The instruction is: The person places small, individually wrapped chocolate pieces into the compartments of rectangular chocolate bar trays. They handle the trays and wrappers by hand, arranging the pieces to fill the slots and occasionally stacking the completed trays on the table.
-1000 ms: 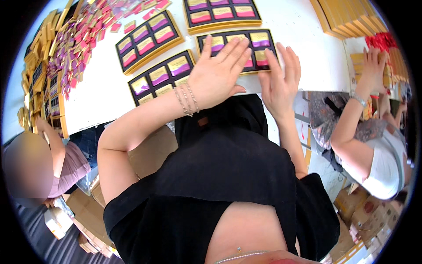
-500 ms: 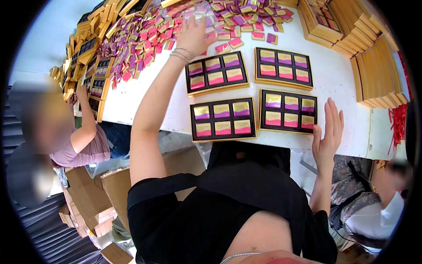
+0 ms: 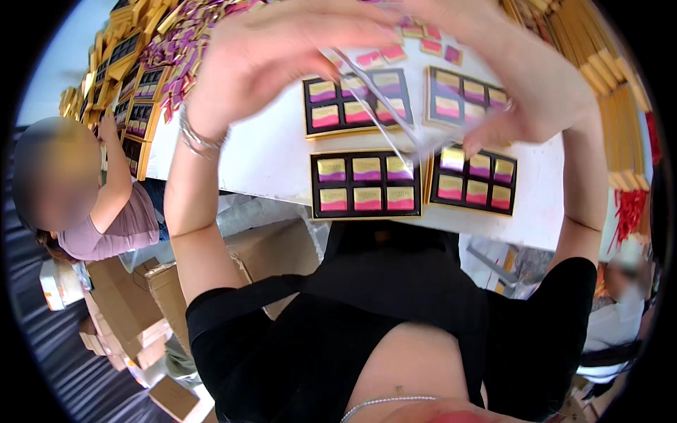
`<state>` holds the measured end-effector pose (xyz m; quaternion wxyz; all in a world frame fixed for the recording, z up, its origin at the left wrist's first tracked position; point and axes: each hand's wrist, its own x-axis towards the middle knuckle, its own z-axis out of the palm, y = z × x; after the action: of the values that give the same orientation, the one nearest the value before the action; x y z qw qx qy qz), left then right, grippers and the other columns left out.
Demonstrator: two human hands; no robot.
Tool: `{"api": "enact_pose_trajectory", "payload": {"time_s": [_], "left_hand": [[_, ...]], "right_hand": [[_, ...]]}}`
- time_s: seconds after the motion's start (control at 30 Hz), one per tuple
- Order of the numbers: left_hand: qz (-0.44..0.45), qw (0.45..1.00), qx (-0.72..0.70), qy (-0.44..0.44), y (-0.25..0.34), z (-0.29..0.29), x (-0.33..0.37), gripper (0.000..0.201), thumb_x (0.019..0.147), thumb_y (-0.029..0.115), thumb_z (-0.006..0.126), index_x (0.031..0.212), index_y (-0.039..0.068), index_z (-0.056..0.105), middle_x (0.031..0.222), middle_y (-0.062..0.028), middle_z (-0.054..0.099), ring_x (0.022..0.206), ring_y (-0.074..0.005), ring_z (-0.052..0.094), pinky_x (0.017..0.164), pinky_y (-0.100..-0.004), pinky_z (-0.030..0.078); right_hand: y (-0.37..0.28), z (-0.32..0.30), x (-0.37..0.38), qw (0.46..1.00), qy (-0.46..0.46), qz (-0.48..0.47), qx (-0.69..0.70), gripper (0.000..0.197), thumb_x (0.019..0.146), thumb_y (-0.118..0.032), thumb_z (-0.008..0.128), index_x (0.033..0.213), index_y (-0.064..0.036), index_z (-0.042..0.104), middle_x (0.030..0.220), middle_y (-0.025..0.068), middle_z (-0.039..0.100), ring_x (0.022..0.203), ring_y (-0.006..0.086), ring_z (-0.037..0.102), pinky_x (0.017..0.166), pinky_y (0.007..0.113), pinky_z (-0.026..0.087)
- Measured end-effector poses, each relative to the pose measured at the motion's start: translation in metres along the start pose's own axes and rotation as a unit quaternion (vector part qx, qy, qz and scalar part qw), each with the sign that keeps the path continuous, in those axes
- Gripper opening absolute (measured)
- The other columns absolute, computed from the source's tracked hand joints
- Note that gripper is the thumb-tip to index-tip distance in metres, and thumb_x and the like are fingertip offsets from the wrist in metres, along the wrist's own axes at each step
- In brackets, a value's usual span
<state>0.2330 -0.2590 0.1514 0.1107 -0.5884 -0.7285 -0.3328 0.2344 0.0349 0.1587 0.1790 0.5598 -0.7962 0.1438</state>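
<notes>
A clear plastic sheet or lid point(image 3: 421, 137) is stretched between my two raised hands, above the boxes; its exact shape is blurred. My left hand point(image 3: 261, 60) grips its left edge with bent fingers. On the other side, my right hand point(image 3: 532, 88) pinches it, the thumb pointing down. Beneath are several shallow gold-edged boxes with black compartments: a near left box point(image 3: 315, 187), a near right box point(image 3: 513, 194), a far left box point(image 3: 307, 109) and a far right box point(image 3: 429, 92), partly seen through the plastic. They hold gold, purple and pink wrapped squares.
A heap of loose wrapped squares point(image 3: 187, 53) covers the back of the white table point(image 3: 261, 158). Gold boxes are stacked at the right point(image 3: 620, 120) and back left point(image 3: 116, 60). A person point(image 3: 109, 222) works at the left. Cardboard boxes point(image 3: 123, 303) stand below the table.
My left hand has come back from the far heap with the clear plastic. My right hand has lifted from beside the near right box and taken hold of the plastic too.
</notes>
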Motion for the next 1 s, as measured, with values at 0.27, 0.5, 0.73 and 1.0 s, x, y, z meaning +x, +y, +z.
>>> {"api": "enact_pose_trajectory", "payload": {"time_s": [0.27, 0.5, 0.73, 1.0], "left_hand": [[-0.286, 0.956, -0.025, 0.051, -0.063, 0.08, -0.157, 0.128, 0.064, 0.048, 0.088, 0.157, 0.007, 0.009, 0.161, -0.015, 0.023, 0.149, -0.0327, 0.021, 0.12, -0.0539, 0.015], [-0.355, 0.932, 0.072, -0.028, -0.064, 0.106, -0.162, 0.143, 0.058, 0.049, 0.089, 0.155, 0.005, -0.006, 0.153, -0.0157, 0.039, 0.144, -0.0345, 0.032, 0.117, -0.0648, 0.002], [-0.398, 0.915, 0.063, -0.016, -0.06, 0.102, -0.146, 0.134, 0.056, 0.045, 0.088, 0.154, 0.004, 0.006, 0.147, -0.0147, 0.047, 0.14, -0.0332, 0.04, 0.116, -0.0669, 0.004], [-0.389, 0.916, 0.077, -0.059, -0.062, 0.092, -0.141, 0.133, 0.06, 0.047, 0.087, 0.155, 0.004, 0.005, 0.151, -0.0145, 0.043, 0.139, -0.0328, 0.041, 0.112, -0.0722, 0.011]], "right_hand": [[-0.013, 0.11, -0.015, 0.981, -0.069, 0.159, -0.084, 0.118, 0.056, -0.05, 0.09, 0.153, -0.0198, 0.03, 0.141, 0.023, 0.043, 0.129, 0.0396, 0.045, 0.1, 0.056, 0.037], [-0.017, 0.161, 0.001, 0.973, -0.138, 0.151, -0.106, 0.119, 0.057, -0.066, 0.082, 0.154, -0.0225, 0.03, 0.14, 0.0221, 0.043, 0.128, 0.04, 0.044, 0.098, 0.058, 0.035], [-0.014, 0.173, 0.017, 0.973, -0.151, 0.142, -0.102, 0.112, 0.062, -0.072, 0.075, 0.152, -0.0207, 0.033, 0.136, 0.022, 0.044, 0.123, 0.0371, 0.045, 0.096, 0.056, 0.034], [-0.019, 0.173, 0.02, 0.964, -0.188, 0.178, -0.056, 0.113, 0.065, -0.062, 0.078, 0.152, -0.0109, 0.029, 0.143, 0.0263, 0.036, 0.132, 0.0419, 0.037, 0.105, 0.064, 0.026]]}}
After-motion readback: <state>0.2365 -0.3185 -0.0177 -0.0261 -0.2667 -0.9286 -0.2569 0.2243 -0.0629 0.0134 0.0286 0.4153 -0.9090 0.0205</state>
